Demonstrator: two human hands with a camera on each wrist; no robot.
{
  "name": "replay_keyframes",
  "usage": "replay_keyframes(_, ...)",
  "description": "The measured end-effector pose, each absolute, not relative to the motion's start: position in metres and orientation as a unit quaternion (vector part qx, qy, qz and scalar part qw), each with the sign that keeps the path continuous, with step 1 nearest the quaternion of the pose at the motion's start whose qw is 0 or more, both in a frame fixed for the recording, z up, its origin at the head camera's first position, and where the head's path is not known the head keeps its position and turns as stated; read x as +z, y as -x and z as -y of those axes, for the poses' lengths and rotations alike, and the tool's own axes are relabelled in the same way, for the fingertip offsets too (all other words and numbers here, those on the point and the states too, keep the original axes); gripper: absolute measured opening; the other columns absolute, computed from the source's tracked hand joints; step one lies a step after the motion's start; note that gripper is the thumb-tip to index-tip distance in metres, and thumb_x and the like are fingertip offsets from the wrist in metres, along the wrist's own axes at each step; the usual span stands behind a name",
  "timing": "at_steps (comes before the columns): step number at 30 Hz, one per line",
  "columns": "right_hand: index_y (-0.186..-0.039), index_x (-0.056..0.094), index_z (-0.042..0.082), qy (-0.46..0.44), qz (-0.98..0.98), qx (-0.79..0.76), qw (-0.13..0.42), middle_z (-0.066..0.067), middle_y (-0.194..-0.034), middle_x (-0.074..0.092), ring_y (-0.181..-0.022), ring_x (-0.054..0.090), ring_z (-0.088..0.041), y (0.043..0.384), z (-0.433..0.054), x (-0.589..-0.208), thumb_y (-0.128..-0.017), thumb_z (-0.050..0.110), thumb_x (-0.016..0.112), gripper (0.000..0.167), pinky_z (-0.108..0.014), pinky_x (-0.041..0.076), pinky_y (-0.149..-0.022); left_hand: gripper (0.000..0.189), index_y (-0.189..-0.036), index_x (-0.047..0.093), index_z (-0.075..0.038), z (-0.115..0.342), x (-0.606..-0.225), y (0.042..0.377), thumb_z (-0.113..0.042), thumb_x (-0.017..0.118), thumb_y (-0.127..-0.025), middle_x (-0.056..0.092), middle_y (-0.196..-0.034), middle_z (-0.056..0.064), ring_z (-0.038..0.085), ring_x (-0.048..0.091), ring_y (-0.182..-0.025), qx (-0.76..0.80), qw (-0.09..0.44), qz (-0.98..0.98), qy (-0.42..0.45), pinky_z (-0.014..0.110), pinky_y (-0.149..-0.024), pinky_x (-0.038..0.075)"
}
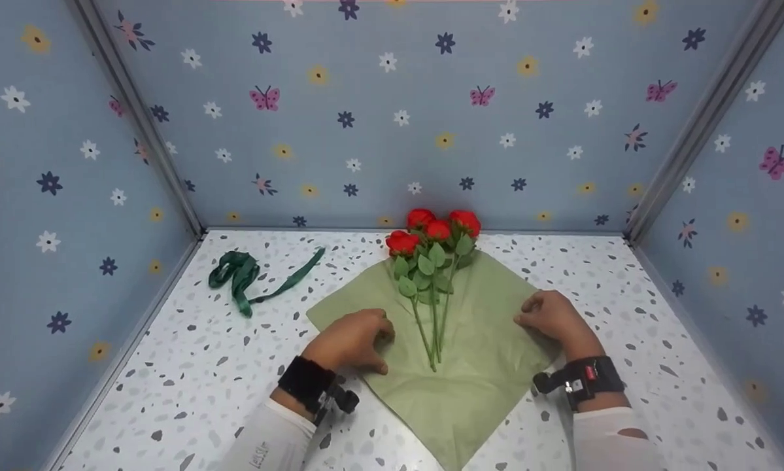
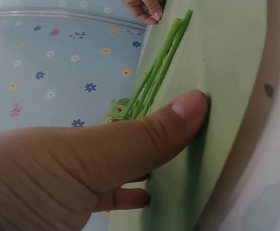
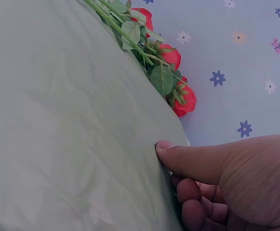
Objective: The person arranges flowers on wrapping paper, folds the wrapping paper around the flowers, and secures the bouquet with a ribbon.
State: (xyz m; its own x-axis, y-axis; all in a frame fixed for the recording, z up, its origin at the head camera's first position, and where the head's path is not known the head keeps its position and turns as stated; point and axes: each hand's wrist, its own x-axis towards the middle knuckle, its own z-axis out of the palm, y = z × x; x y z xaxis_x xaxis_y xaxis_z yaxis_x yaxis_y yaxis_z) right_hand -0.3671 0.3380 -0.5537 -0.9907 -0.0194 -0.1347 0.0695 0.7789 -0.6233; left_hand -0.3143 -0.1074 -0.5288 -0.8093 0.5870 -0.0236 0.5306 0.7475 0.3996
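Over the left side of the green sheet (image 1: 470, 399), the left hand (image 1: 349, 340) holds thumb and fingers apart; contact cannot be told. The right hand (image 1: 555, 320) pinches the sheet's right edge; the right wrist view alone details fingers curled beyond it. On the sheet, head view counts 4 red roses (image 1: 426, 265), right wrist 3. Dark green ribbon (image 1: 242, 284), left beyond the sheet, appears in head view only.

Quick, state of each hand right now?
Left hand: open, holding nothing.
Right hand: closed, apparently pinching the edge of the green sheet.
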Motion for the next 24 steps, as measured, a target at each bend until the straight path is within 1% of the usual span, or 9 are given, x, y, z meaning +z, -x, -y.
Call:
replay_keyframes(3, -0.119, 0.078, -0.003, -0.015, -0.94, -0.333, 0.072, -0.013, -0.103, 0.075, -0.091, 0.07, -0.024, 0.368, -0.337, -0.554, -0.094, 0.027, 0.093, 0.042, -0.033, 0.056, -0.074, 0.035, -0.101, 0.086, -0.014, 0.109, -0.525, 0.309, -0.019, 0.106, -0.073, 0.073, -0.103, -0.002, 0.014, 0.064, -0.09, 0.19, 0.088, -0.928, -0.309, 0.038, -0.088, 0.059)
replay_keyframes(5, -0.118, 0.077, -0.002, -0.017, -0.94, -0.333, 0.074, -0.014, -0.105, 0.075, -0.092, 0.07, -0.025, 0.367, -0.338, -0.554, -0.094, 0.027, 0.093, 0.041, -0.033, 0.056, -0.075, 0.033, -0.099, 0.087, -0.016, 0.108, -0.522, 0.305, -0.015, 0.105, -0.071, 0.072, -0.102, -0.005, 0.013, 0.064, -0.089, 0.19, 0.1, -0.929, -0.301, 0.035, -0.087, 0.059)
replay_keyframes(9, -0.119, 0.077, -0.002, -0.019, -0.939, -0.335, 0.073, -0.012, -0.104, 0.073, -0.091, 0.068, -0.024, 0.367, -0.338, -0.554, -0.095, 0.026, 0.092, 0.04, -0.032, 0.055, -0.074, 0.047, -0.103, 0.088, -0.018, 0.106, -0.516, 0.3, -0.013, 0.109, -0.061, 0.071, -0.107, -0.006, 0.013, 0.064, -0.093, 0.183, 0.128, -0.933, -0.283, 0.034, -0.088, 0.059)
replay_keyframes(12, -0.119, 0.076, -0.002, -0.016, -0.94, -0.333, 0.072, -0.013, -0.104, 0.073, -0.091, 0.068, -0.024, 0.367, -0.339, -0.553, -0.095, 0.026, 0.092, 0.04, -0.034, 0.056, -0.074, 0.062, -0.108, 0.086, -0.018, 0.105, -0.513, 0.3, -0.018, 0.115, -0.053, 0.069, -0.11, -0.004, 0.014, 0.063, -0.098, 0.164, 0.135, -0.933, -0.292, 0.034, -0.091, 0.059)
replay_keyframes(14, -0.12, 0.076, -0.002, -0.019, -0.941, -0.331, 0.073, -0.014, -0.106, 0.073, -0.093, 0.069, -0.026, 0.368, -0.339, -0.553, -0.095, 0.027, 0.092, 0.041, -0.035, 0.057, -0.077, 0.069, -0.111, 0.086, -0.018, 0.105, -0.511, 0.299, -0.02, 0.117, -0.049, 0.068, -0.112, -0.004, 0.014, 0.063, -0.1, 0.151, 0.136, -0.931, -0.302, 0.035, -0.092, 0.059)
replay_keyframes(16, -0.12, 0.077, -0.001, -0.023, -0.941, -0.329, 0.075, -0.014, -0.109, 0.074, -0.096, 0.07, -0.027, 0.368, -0.338, -0.553, -0.095, 0.028, 0.091, 0.041, -0.038, 0.058, -0.08, 0.073, -0.113, 0.085, -0.018, 0.106, -0.511, 0.299, -0.021, 0.117, -0.047, 0.068, -0.113, -0.003, 0.013, 0.061, -0.101, 0.142, 0.138, -0.931, -0.306, 0.034, -0.092, 0.059)
replay_keyframes(19, -0.121, 0.077, 0.0, -0.024, -0.941, -0.329, 0.072, -0.016, -0.112, 0.075, -0.099, 0.071, -0.028, 0.368, -0.338, -0.555, -0.095, 0.028, 0.092, 0.041, -0.039, 0.059, -0.083, 0.075, -0.113, 0.084, -0.019, 0.106, -0.512, 0.297, -0.021, 0.117, -0.047, 0.067, -0.113, -0.003, 0.013, 0.059, -0.1, 0.132, 0.138, -0.931, -0.31, 0.033, -0.089, 0.058)
replay_keyframes(24, -0.118, 0.079, -0.002, -0.008, -0.941, -0.332, 0.057, -0.015, -0.106, 0.075, -0.096, 0.071, -0.027, 0.366, -0.337, -0.556, -0.093, 0.027, 0.093, 0.04, -0.036, 0.058, -0.08, 0.075, -0.11, 0.081, -0.018, 0.104, -0.514, 0.294, -0.023, 0.118, -0.046, 0.066, -0.11, -0.001, 0.013, 0.056, -0.097, 0.11, 0.118, -0.934, -0.318, 0.033, -0.084, 0.057)
